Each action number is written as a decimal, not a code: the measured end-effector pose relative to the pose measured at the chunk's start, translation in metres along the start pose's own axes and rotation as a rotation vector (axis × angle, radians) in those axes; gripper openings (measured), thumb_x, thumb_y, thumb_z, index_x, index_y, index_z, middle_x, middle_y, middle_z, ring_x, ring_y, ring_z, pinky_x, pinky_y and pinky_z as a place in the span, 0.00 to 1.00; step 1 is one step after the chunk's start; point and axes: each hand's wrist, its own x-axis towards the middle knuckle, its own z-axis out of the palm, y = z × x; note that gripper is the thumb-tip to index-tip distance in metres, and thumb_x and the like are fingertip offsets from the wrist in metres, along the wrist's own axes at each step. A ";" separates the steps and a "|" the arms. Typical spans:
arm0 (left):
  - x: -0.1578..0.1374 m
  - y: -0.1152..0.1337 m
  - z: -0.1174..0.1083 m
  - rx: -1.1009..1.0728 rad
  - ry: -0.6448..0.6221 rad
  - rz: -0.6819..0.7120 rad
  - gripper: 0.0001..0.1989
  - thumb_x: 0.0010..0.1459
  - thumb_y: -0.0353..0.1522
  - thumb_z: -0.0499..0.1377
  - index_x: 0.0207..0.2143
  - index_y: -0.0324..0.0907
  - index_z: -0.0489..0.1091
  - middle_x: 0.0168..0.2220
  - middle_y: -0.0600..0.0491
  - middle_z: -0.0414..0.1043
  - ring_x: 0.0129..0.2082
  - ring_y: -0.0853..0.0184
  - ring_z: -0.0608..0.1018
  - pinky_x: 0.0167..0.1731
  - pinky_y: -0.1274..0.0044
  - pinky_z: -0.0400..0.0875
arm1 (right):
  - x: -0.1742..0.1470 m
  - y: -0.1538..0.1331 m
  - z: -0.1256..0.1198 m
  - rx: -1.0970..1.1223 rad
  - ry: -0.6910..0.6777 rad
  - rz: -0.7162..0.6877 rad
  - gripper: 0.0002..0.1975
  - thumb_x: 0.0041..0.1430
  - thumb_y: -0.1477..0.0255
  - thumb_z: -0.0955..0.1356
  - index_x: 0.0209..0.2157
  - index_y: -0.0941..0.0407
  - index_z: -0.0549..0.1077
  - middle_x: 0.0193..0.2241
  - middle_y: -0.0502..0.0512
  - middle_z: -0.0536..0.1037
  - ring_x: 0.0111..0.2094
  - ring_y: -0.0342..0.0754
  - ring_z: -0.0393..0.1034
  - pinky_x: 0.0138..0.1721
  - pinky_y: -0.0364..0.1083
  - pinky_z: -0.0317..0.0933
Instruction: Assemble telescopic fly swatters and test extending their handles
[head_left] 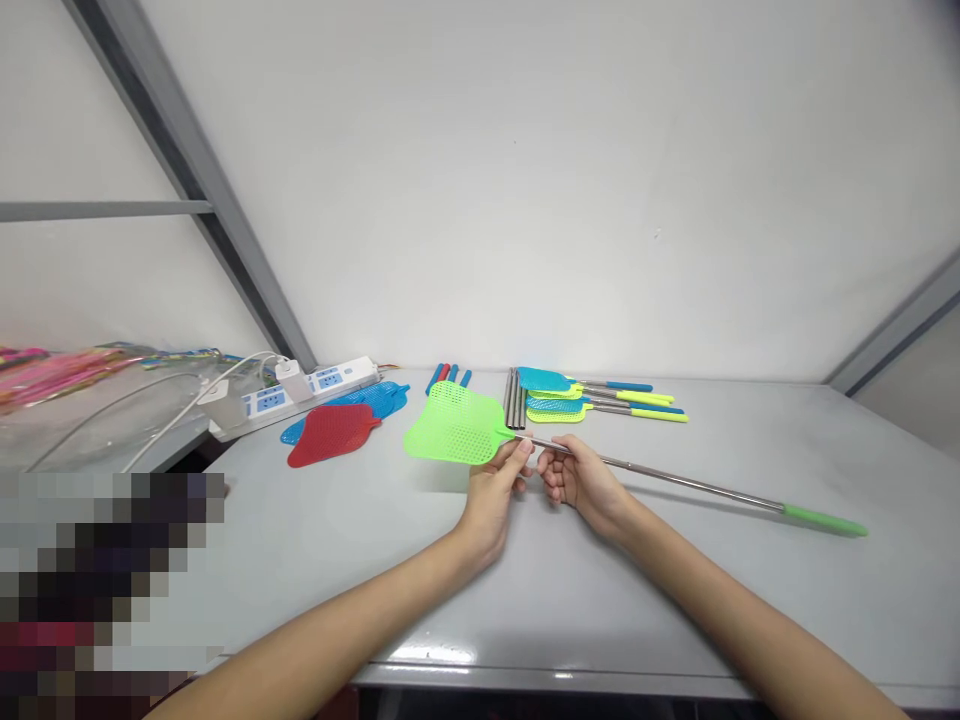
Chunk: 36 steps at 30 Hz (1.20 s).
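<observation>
Green swatter [630,466]: at 12 o'clock from my viewpoint, held above the grey table [337,560]; as I read it, already one piece, with head, rod and handle joined.
Finished swatters [562,406]: several, blue and yellow, lying at 1 o'clock; I judge these done.
Loose parts: red head [330,436] and blue mesh [386,400] at 11 o'clock, short tubes [452,374] and metal rods [515,400] near 12; unjoined, so apparently left over.
Long axis: along the extended rod, head towards 9–10 o'clock, green handle [825,519] towards 3–4.
Left hand [491,490]: nearly closed, pinching the rod beside the head.
Right hand [589,480]: half-curled about the rod; how firmly, I cannot tell.
</observation>
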 end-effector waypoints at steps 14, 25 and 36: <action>0.001 -0.003 -0.003 -0.146 0.050 -0.050 0.11 0.42 0.36 0.59 0.28 0.38 0.65 0.24 0.58 0.60 0.20 0.78 0.64 0.21 0.82 0.57 | 0.006 0.006 -0.004 -0.029 0.031 0.016 0.17 0.51 0.63 0.56 0.20 0.60 0.67 0.12 0.47 0.60 0.13 0.38 0.53 0.17 0.39 0.49; 0.002 -0.003 -0.002 -0.077 0.077 -0.018 0.12 0.42 0.36 0.59 0.29 0.38 0.64 0.25 0.57 0.60 0.19 0.78 0.63 0.18 0.83 0.56 | 0.007 0.008 -0.005 -0.030 0.010 0.002 0.19 0.51 0.63 0.56 0.20 0.60 0.67 0.13 0.48 0.60 0.14 0.38 0.54 0.16 0.40 0.50; -0.003 0.002 0.000 -0.098 -0.024 -0.067 0.18 0.48 0.42 0.51 0.37 0.39 0.66 0.25 0.54 0.64 0.22 0.74 0.67 0.22 0.81 0.59 | 0.003 0.008 -0.001 -0.098 0.008 -0.045 0.18 0.51 0.63 0.57 0.19 0.60 0.67 0.14 0.48 0.62 0.14 0.38 0.54 0.17 0.39 0.50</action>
